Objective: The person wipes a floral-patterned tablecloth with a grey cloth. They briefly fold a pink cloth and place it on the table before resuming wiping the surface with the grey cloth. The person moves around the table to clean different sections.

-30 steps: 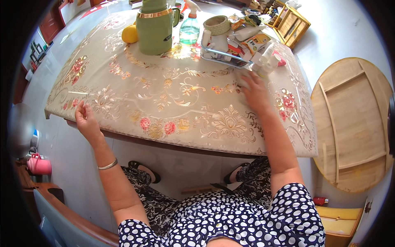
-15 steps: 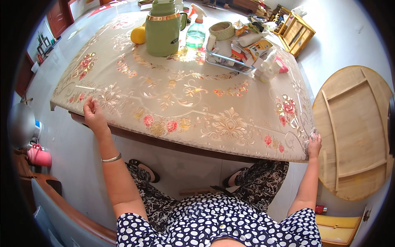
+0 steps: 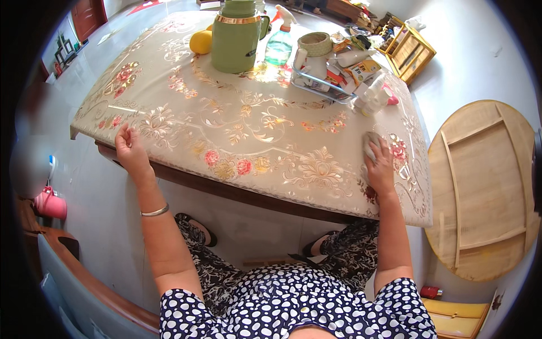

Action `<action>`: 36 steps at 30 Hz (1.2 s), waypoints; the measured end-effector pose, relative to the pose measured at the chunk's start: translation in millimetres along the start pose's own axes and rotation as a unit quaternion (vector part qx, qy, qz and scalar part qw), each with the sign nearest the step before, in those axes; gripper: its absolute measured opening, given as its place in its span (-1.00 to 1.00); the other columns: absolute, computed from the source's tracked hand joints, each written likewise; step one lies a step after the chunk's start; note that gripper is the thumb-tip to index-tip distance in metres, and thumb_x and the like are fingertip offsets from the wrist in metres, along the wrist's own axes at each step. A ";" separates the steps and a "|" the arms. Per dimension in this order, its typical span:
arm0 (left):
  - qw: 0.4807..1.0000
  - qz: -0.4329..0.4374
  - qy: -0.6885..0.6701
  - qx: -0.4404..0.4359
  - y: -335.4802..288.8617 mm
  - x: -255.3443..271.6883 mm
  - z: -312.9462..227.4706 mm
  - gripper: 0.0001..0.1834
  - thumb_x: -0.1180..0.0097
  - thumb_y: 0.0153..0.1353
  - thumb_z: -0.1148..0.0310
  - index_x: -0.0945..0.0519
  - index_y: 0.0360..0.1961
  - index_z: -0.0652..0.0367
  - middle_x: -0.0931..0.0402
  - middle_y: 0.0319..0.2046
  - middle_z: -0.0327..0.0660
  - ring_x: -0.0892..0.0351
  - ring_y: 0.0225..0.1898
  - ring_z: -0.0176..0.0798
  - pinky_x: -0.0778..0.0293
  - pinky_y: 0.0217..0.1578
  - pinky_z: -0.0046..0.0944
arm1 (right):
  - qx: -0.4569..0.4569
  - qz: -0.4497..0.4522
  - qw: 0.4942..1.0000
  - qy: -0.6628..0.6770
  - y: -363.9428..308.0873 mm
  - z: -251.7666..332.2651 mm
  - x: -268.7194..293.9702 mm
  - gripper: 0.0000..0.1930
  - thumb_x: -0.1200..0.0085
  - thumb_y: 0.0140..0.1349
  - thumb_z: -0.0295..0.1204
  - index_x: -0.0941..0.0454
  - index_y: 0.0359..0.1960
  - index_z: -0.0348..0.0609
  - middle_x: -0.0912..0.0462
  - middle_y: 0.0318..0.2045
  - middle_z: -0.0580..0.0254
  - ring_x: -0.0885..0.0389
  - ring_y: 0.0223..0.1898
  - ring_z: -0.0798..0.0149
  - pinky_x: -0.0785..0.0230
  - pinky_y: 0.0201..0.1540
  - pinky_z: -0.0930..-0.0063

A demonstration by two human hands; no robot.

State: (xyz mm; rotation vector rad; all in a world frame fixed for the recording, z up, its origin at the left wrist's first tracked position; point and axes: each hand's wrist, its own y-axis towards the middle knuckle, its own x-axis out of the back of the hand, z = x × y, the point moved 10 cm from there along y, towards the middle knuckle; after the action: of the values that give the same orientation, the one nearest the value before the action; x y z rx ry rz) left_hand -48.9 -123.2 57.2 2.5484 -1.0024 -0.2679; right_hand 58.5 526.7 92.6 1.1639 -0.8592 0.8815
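Observation:
A beige tablecloth (image 3: 214, 130) with gold scrolls and red flowers covers the table in front of me. My right hand (image 3: 381, 169) lies on its right part, the fingers pressed over a grey-beige cloth (image 3: 370, 143). Only part of that cloth shows, the rest being under the hand. At the table's left front edge, my left hand (image 3: 133, 151) is loosely curled, and I see nothing in it. A silver bangle (image 3: 155, 211) circles my left wrist.
Toward the back stand a green thermos jug (image 3: 236, 42), a yellow fruit (image 3: 201, 42) and a spray bottle (image 3: 279, 44). A basket (image 3: 322, 87) of packets and a tape roll (image 3: 314, 43) sit right of them. A round wooden board (image 3: 485, 186) leans at right. A pink bucket (image 3: 52, 203) stands left.
My right hand has moved from the table's right front corner inward and away from me, with the cloth under it. My left hand stays nearly in place, and the view has shifted slightly.

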 end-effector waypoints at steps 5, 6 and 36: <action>0.999 -0.011 -0.035 0.011 10.4 15.9 9.0 -0.71 -0.06 0.32 0.40 -0.49 0.03 0.26 -0.51 -0.16 -0.29 -0.45 -0.14 -0.49 -0.37 -0.16 -0.47 | 0.108 -0.006 0.993 0.037 47.6 97.5 -42.7 -0.57 -0.09 0.17 -0.34 -0.48 0.10 -0.11 -0.26 0.29 0.05 -0.19 0.26 -0.11 -0.08 0.31 0.13; 0.999 -0.017 -0.039 0.018 8.3 16.8 4.2 -0.71 -0.07 0.32 0.40 -0.49 0.03 0.25 -0.50 -0.17 -0.30 -0.45 -0.16 -0.50 -0.36 -0.17 -0.48 | 0.120 -0.005 0.992 0.043 55.6 116.3 -50.8 -0.57 -0.10 0.16 -0.34 -0.48 0.10 -0.10 -0.26 0.28 0.06 -0.19 0.27 -0.11 -0.09 0.30 0.12; 0.998 0.009 -0.059 0.027 -1.3 40.8 -31.5 -0.72 -0.06 0.31 0.46 -0.47 0.03 0.26 -0.47 -0.20 -0.27 -0.39 -0.22 -0.47 -0.38 -0.16 -0.43 | 0.320 0.105 0.939 0.067 226.3 544.1 -229.8 -0.50 0.12 0.29 -0.14 -0.32 0.26 0.04 -0.11 0.38 0.09 -0.01 0.39 -0.03 0.15 0.41 0.13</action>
State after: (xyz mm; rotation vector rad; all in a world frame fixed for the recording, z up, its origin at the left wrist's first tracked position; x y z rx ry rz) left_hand -8.7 -141.4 83.7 2.5964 -1.0895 -0.3955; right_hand -295.9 3.2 70.5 1.5616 -0.6007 1.4684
